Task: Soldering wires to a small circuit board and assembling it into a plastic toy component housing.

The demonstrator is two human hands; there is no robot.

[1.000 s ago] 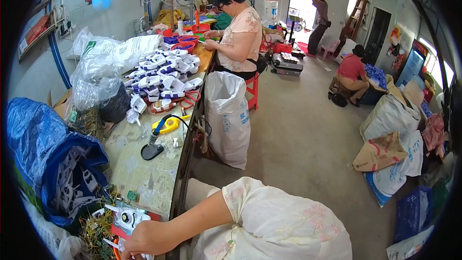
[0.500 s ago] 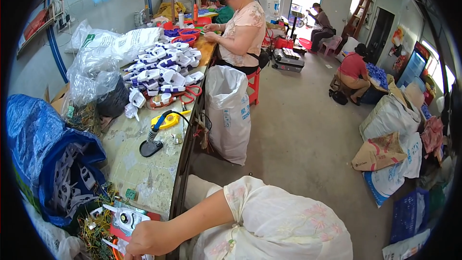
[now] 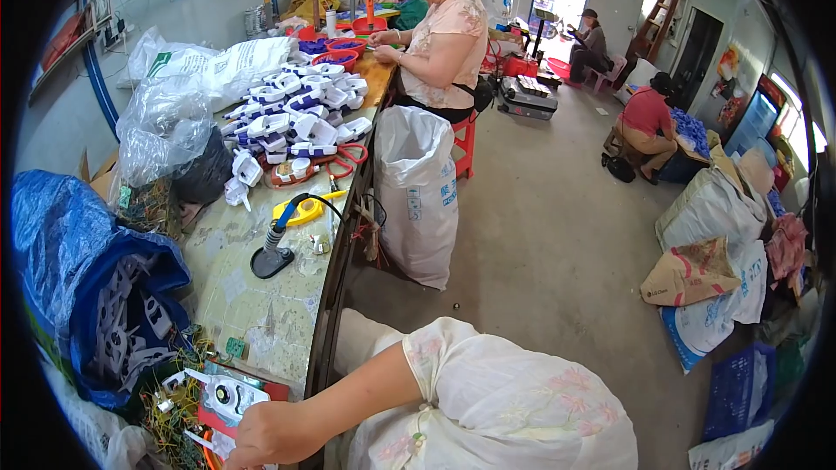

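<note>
My right hand [image 3: 272, 435] is at the bottom left, closed, over a red pad [image 3: 277, 391] on the bench. Its fingertips point down and away, so what they grip is hidden. Beside the knuckles, a white plastic housing [image 3: 242, 394] with a round black part lies on the pad. A second white plastic piece [image 3: 223, 444] shows right by the fingers. Thin wires and small parts are tangled in a heap [image 3: 178, 418] left of the pad. My left hand is out of the picture.
A soldering iron stand [image 3: 273, 259], yellow tool [image 3: 299, 211] and red-handled scissors [image 3: 353, 157] lie along the bench [image 3: 270, 322]. White-and-purple housings [image 3: 296, 113] are piled farther back. A blue bag [image 3: 65, 235] holds white parts. A white sack [image 3: 418, 209] stands beside the bench; a co-worker [image 3: 444, 35] sits beyond.
The view has shifted slightly. My right hand stays almost in place by the white pieces. A small dark object now shows on the floor near the sack.
</note>
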